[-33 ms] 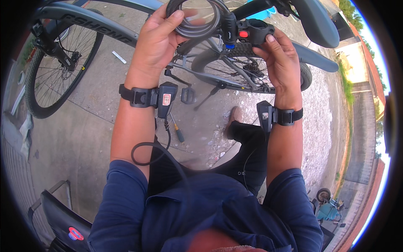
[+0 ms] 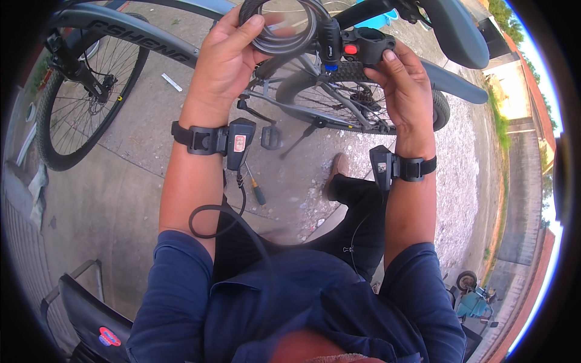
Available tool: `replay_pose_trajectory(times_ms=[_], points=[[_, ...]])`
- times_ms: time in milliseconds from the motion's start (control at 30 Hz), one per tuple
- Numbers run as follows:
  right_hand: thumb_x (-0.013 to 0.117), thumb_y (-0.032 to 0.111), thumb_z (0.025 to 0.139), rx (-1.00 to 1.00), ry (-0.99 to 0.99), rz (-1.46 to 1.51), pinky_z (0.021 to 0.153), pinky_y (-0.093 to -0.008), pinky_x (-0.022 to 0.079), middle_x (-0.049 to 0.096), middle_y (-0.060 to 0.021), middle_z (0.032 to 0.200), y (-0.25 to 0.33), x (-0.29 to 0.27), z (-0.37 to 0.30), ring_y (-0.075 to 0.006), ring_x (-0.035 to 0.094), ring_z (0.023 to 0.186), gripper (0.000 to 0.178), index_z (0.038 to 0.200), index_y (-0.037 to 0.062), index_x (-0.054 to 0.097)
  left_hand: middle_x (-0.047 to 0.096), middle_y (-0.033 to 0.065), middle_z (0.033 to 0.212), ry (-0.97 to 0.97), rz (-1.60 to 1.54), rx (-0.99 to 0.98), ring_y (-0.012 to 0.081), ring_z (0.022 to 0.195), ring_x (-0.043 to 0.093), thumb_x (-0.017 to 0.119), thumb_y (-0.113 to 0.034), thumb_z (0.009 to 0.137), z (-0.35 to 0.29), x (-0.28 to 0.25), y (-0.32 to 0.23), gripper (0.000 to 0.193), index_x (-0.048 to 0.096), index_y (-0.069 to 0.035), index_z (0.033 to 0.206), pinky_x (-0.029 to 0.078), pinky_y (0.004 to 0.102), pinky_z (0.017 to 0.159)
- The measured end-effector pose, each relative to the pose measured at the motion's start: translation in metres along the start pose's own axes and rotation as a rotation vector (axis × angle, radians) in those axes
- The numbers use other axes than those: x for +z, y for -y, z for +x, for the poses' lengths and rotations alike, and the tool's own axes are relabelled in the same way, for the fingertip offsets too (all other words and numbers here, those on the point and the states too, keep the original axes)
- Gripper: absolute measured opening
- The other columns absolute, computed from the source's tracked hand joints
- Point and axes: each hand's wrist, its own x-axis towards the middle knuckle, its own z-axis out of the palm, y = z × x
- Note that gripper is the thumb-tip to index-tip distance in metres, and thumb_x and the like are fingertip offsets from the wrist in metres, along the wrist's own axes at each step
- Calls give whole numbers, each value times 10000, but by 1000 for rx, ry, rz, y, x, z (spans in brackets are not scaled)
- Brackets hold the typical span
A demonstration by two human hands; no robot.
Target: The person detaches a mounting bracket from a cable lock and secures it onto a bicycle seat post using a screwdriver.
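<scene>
My left hand [image 2: 233,57] grips a coiled cable bike lock [image 2: 284,46], thumb on the front of the dark, glossy loops and fingers behind. The lock's black cylindrical head [image 2: 330,43], with a blue lower end, sits between my hands. Directly to its right is a black mounting bracket [image 2: 368,53] with a round clamp opening and a red button. Whether head and bracket are joined I cannot tell. My right hand [image 2: 404,75] pinches the bracket's right side between thumb and fingers. Both are held up in front of a grey bicycle [image 2: 136,37].
The bicycle's front wheel [image 2: 45,124] is at left, its saddle [image 2: 457,36] upper right, a pedal [image 2: 270,138] below the lock. A screwdriver [image 2: 259,193] and white strip [image 2: 172,82] lie on the ground. A black chair [image 2: 91,308] stands lower left, a blue-green motorbike [image 2: 474,304] lower right.
</scene>
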Motion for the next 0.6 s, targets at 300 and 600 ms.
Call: replay_pose_trajectory(times_ms=[300,600], points=[[663,71,928,-34,-45,-50,713,-257,623,696,-101,1038,-1,3,-4,-150,697,869,298,1209,-19,626,622,205,1229,1,-30,-37,351,1138,634,482,-178,1027,1,-5,0,370,484,-1,1352,578,459,924],[642,97,948,13,-60,-68,700,-238,615,697,-93,1033,2,6,-6,-139,695,871,279,1204,-14,622,635,206,1202,-13,-18,-39,349,1122,643,475,-176,1030,-1,-4,1,349,506,6,1327,586,447,917]])
